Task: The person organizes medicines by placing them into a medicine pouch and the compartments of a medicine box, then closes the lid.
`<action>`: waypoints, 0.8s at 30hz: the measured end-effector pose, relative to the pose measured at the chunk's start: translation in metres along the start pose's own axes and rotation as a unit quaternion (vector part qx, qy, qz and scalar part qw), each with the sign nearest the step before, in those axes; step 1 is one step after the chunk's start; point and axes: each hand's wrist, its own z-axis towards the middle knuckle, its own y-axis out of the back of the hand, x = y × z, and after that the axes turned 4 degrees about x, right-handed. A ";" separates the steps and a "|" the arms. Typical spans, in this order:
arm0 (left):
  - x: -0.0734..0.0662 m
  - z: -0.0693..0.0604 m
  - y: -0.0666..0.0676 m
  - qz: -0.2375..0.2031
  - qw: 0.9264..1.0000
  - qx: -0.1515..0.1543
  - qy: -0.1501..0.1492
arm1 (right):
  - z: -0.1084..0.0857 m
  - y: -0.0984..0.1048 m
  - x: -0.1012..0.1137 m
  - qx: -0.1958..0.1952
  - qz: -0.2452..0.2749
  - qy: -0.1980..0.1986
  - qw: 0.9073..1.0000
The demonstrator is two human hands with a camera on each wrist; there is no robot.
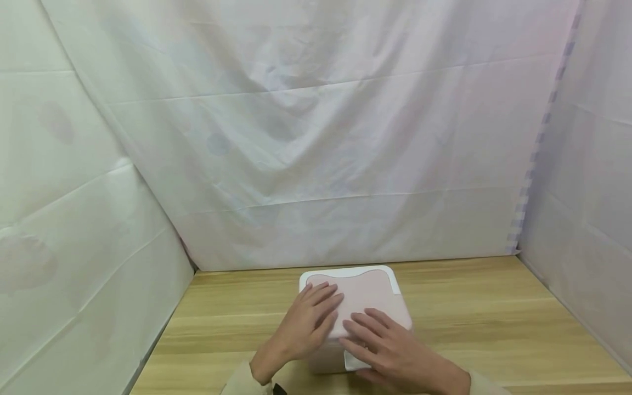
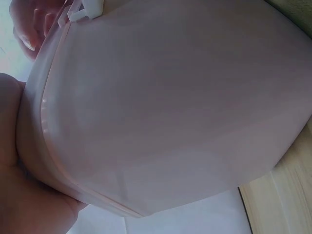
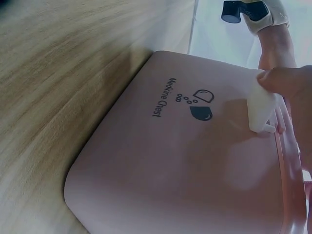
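A pink medicine chest [image 1: 377,293], its lid down and trimmed with white at the back, stands on the wooden table. My left hand [image 1: 308,321] rests on the left part of the lid, fingers extended. Over the front right of the lid lies my right hand [image 1: 390,348], its fingers spread and nearly straight. In the right wrist view its thumb [image 3: 282,80] touches the white latch [image 3: 260,105], which juts out from the front wall. "Medicine Chest" and a capsule drawing are printed below the latch. The left wrist view shows the chest's plain side wall [image 2: 165,107]. The inside is hidden.
The wood-grain table [image 1: 494,312] extends to both sides of the chest. Pale cloth curtains [image 1: 316,137] hang behind it and along the left and right sides. A dark device [image 3: 243,10] sits on the left wrist.
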 end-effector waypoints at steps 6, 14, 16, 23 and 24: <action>-0.001 -0.001 -0.001 0.013 1.000 -0.010 -0.009 | 0.001 0.000 -0.004 -0.036 -0.008 0.029 0.999; 0.000 -0.001 -0.002 0.021 1.000 -0.015 -0.013 | 0.001 -0.003 -0.008 -0.051 -0.035 0.067 0.996; 0.000 -0.001 -0.002 0.022 0.999 -0.018 -0.014 | 0.000 -0.004 -0.008 -0.052 -0.037 0.069 0.996; 0.001 -0.001 -0.002 0.010 1.000 -0.014 -0.011 | 0.000 -0.006 -0.005 -0.050 -0.039 0.057 0.996; 0.001 -0.001 -0.002 0.008 1.000 -0.012 -0.010 | -0.001 -0.007 -0.004 -0.048 -0.042 0.056 0.996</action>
